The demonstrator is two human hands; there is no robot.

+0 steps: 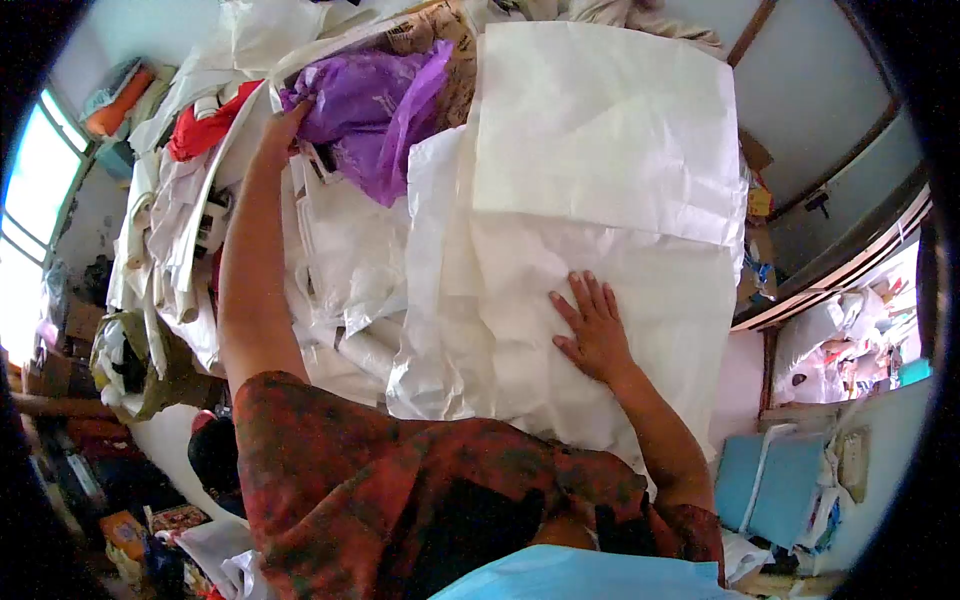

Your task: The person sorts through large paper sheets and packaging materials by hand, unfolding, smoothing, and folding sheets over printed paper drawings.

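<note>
Inside the edges of the white sheet (665, 310), right fingers (581, 294) spread flat; left fingers (300, 112) grip purple plastic (362, 108).

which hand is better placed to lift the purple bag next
Probably the left: it is at the left edge of the purple bag, while the right lies spread on white sheeting.

Left arm (258, 255): stretched forward, nearly straight, bare below the upper arm, reaching farther out than the right.
Left hand (290, 122): at the far end of that reach, fingers mostly hidden.
Right arm (655, 425): bent, bare forearm angled forward and inward.
Right hand (597, 343): palm down, flat, fingers spread forward, thumb pointing left.
</note>
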